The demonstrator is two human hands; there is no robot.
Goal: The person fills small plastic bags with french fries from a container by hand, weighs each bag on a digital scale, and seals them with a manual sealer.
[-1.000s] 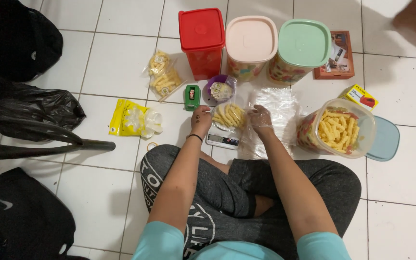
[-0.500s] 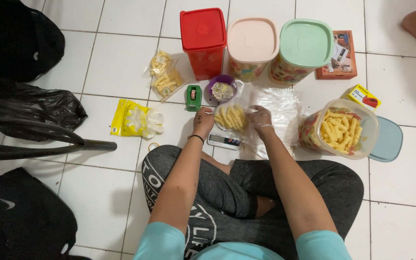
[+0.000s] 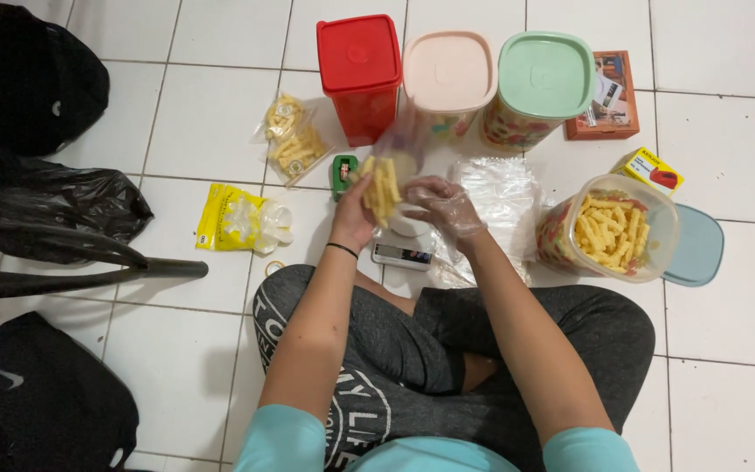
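Observation:
I sit cross-legged on a white tiled floor. My left hand [image 3: 356, 210] holds up a small clear bag of yellow stick snacks [image 3: 384, 185] above a small white kitchen scale [image 3: 404, 247]. My right hand [image 3: 441, 204], in a thin clear plastic glove, touches the bag's right side. An open clear tub of the same yellow snacks [image 3: 612, 229] stands to my right, its blue lid [image 3: 695, 246] beside it on the floor. A filled snack bag [image 3: 290, 140] lies to the far left.
Three lidded tubs stand at the back: red [image 3: 360, 74], pink [image 3: 447, 79], green [image 3: 542, 83]. A pile of clear plastic bags [image 3: 500, 197], a yellow packet [image 3: 238, 218], a green tape dispenser [image 3: 341, 173], a yellow box [image 3: 653, 168] and black bags [image 3: 37, 175] lie around.
Both hands have lifted the bag of snacks off the scale and upward; the bag now hangs upright in front of the small bowl behind it.

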